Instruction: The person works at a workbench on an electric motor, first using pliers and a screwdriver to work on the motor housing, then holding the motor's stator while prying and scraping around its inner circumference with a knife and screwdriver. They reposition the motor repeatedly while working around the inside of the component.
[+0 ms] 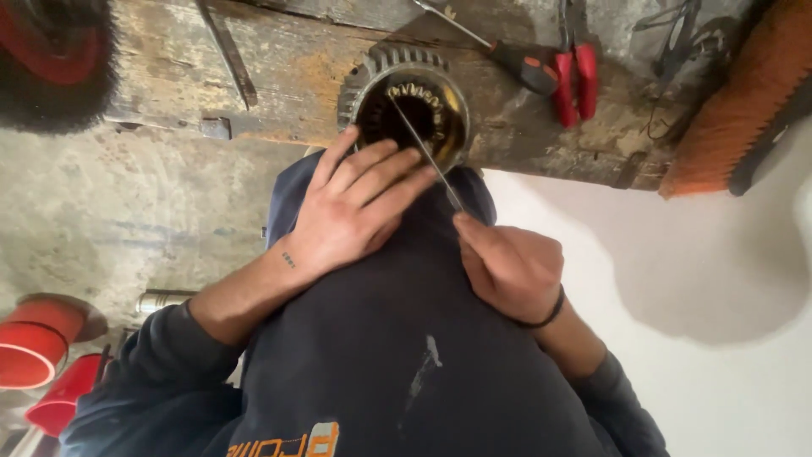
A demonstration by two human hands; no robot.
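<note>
A round metal part [412,93] with a toothed outer rim and copper-coloured windings around its dark bore lies at the edge of a worn wooden bench [279,76]. My left hand [351,211] rests flat with its fingers apart against the part's near rim, fingertips touching it. My right hand [507,264], with a black band on the wrist, pinches a thin metal rod [427,152]. The rod slants up and left, and its tip reaches into the bore. My dark sweatshirt [397,355] fills the lower middle of the view.
Red-handled pliers [577,78] and a screwdriver with a black and red grip [526,66] lie on the bench to the right of the part. An orange brush [729,110] leans at the far right. Red rubber sleeves [38,349] and a metal cylinder [161,300] sit at lower left.
</note>
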